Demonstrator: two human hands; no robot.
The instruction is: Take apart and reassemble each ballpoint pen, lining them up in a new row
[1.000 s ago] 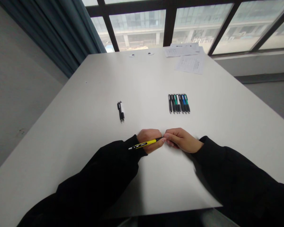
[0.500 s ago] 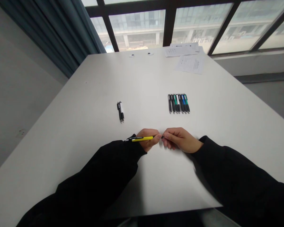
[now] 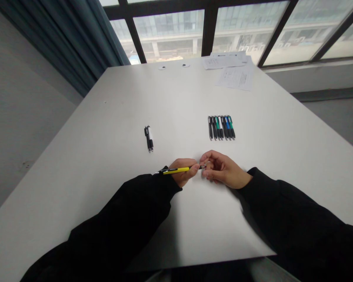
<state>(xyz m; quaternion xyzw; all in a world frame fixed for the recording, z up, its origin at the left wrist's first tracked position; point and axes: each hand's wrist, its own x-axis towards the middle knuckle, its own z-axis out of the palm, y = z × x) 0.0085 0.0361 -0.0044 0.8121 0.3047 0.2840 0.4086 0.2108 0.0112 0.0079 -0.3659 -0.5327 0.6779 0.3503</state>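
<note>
A yellow and black pen (image 3: 178,170) lies nearly level between the thumb and fingers of my left hand (image 3: 186,171). Its silver tip points right, toward my right hand (image 3: 222,170), whose thumb and fingers are apart around the tip. Beyond my right hand, several pens (image 3: 222,127) with black, green, white and blue barrels lie side by side in a row on the white table (image 3: 182,102). To the left of them, past my left hand, a black pen (image 3: 147,139) and a white and black pen (image 3: 150,137) lie together.
Printed papers (image 3: 237,74) overlap at the table's far right edge. Two small white pieces with dark spots, one of them a white piece (image 3: 186,65), lie near the far edge. A blue curtain (image 3: 76,39) hangs at the left beside the windows.
The fingers and thumb of my right hand have spread apart, off the pen's tip. My left hand still holds the yellow pen in nearly the same place.
</note>
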